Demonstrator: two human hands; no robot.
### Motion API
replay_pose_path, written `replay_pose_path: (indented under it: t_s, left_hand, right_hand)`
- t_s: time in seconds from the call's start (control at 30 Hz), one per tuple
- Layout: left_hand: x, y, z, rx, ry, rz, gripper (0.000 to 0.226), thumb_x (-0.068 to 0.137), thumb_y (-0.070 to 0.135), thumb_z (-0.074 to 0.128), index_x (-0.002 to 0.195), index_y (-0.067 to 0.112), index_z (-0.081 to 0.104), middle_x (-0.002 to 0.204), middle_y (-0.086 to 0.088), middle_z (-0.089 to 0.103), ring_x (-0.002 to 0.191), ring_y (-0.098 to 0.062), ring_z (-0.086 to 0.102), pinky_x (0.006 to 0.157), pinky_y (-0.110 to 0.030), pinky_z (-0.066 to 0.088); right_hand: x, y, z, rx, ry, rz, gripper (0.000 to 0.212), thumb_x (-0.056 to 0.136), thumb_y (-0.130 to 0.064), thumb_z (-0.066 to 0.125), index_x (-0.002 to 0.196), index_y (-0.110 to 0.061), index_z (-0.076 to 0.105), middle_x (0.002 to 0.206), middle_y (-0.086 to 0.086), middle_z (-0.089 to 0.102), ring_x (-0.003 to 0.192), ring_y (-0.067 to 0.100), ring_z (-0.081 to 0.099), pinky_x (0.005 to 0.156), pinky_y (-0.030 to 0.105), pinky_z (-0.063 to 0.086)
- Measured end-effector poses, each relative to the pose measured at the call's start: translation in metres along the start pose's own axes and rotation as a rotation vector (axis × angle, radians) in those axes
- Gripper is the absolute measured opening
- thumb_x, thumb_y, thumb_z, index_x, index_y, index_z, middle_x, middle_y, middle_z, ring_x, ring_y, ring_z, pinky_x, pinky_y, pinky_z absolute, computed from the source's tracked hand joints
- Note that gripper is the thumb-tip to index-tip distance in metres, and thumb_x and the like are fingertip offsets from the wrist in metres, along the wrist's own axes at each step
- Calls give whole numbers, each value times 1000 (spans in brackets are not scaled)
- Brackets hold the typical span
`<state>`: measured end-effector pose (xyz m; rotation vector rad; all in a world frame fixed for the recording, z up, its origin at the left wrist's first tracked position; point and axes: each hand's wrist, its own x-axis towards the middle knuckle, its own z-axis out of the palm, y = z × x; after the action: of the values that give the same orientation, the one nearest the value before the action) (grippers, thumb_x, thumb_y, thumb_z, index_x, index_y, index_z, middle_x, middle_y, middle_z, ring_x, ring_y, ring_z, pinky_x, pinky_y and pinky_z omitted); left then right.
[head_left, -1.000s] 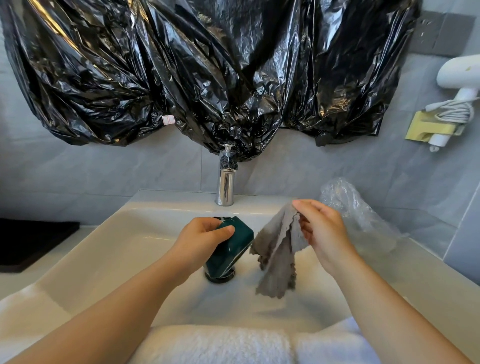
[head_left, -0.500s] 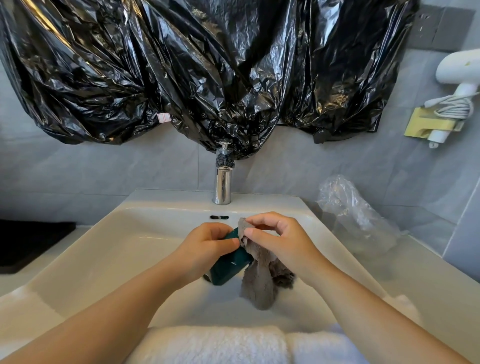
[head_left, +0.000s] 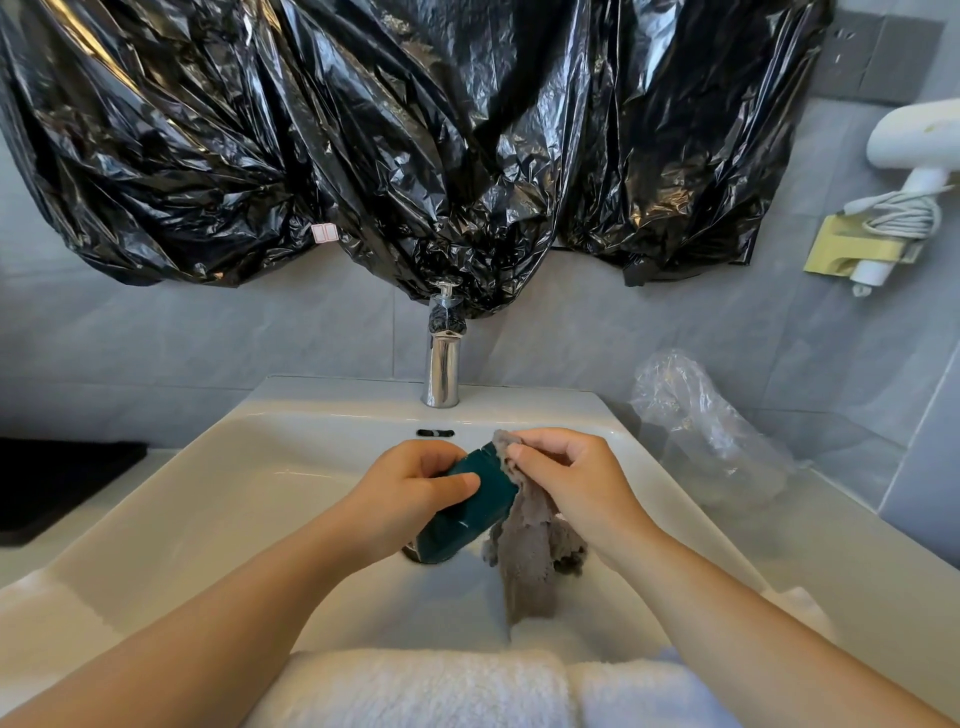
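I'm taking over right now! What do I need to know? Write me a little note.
Left hand: grips the green box, held tilted over the sink.
Right hand: pinches the grey cloth against the box's upper end; the rest of the cloth hangs down into the basin.
Done: cloth and box are together, so wiping seems to have begun at the top end.
Left: probably wipe the other sides, then put both down.
A white towel lies on the sink's front edge.
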<state>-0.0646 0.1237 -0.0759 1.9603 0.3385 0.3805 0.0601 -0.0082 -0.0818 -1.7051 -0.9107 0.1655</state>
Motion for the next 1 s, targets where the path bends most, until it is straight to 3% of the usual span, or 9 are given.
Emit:
replay_pose_path:
  t_s: [0.1, 0.27, 0.33, 0.47, 0.53, 0.63, 0.8, 0.9, 1.0]
  left_hand:
    - [1, -3, -1, 11, 6, -10, 14, 95, 15, 56, 96, 7, 68, 97, -17, 72, 96, -35, 66, 91, -46, 53]
    - [0, -4, 1, 9, -19, -3, 14, 96, 16, 55, 95, 9, 68, 96, -13, 73, 94, -31, 68, 88, -43, 54]
    - [-1, -2, 2, -14, -17, 28, 14, 96, 15, 55, 93, 9, 67, 94, -15, 72, 94, -32, 67, 86, -42, 55]
    - [-2, -2, -2, -131, -5, 116, 21, 89, 19, 60, 102, 4, 67, 98, -19, 71, 89, -33, 68, 80, -38, 56]
    - [-1, -2, -4, -173, -14, 112, 30, 84, 23, 60, 105, 3, 67, 99, -18, 71, 87, -28, 68, 76, -33, 56]
    - [-1, 1, -4, -170, -44, 66, 20, 92, 14, 60, 108, 4, 66, 99, -16, 72, 86, -22, 68, 74, -28, 56]
    - [-1, 1, 2, -172, -86, -80, 39, 70, 34, 65, 103, 14, 69, 98, -13, 72, 89, -29, 66, 76, -34, 51]
    - [0, 0, 2, -167, 2, -86, 15, 85, 24, 67, 95, 13, 71, 98, -16, 72, 88, -29, 65, 84, -41, 52]
    - [1, 1, 2, -137, 34, -74, 13, 93, 16, 59, 97, 12, 70, 99, -15, 73, 96, -33, 66, 92, -45, 52]
  right_hand:
    - [-3, -3, 8, -138, -28, -177, 20, 92, -23, 64, 108, -26, 75, 100, -9, 65, 98, 0, 57, 80, 13, 49]
    - [2, 0, 10, -135, 43, -151, 23, 95, -23, 60, 114, -21, 73, 107, -6, 68, 104, 6, 58, 89, 21, 49]
    - [4, 2, 5, -51, 50, -42, 26, 97, -25, 56, 118, -21, 70, 111, -8, 68, 107, 9, 61, 92, 24, 51]
    - [9, 5, -1, 244, -71, 315, 30, 100, -34, 49, 121, -23, 67, 114, 1, 70, 113, 23, 62, 104, 45, 47]
    - [10, 4, -3, 377, -132, 366, 30, 101, -33, 48, 122, -21, 65, 114, 5, 70, 115, 25, 61, 105, 47, 45]
    - [8, 4, -3, 353, -147, 284, 25, 99, -30, 52, 115, -22, 69, 111, 3, 72, 113, 22, 62, 103, 44, 47]
    - [4, 6, 1, 110, -190, 152, 24, 98, -30, 54, 116, -26, 70, 118, -3, 69, 118, 18, 59, 107, 44, 44]
    - [4, 3, 1, 37, -190, 106, 30, 98, -28, 55, 125, -24, 66, 126, -6, 66, 121, 14, 56, 108, 42, 44]
    - [3, 1, 1, -24, -147, 54, 32, 98, -28, 54, 128, -23, 64, 127, -7, 64, 122, 11, 56, 107, 40, 46]
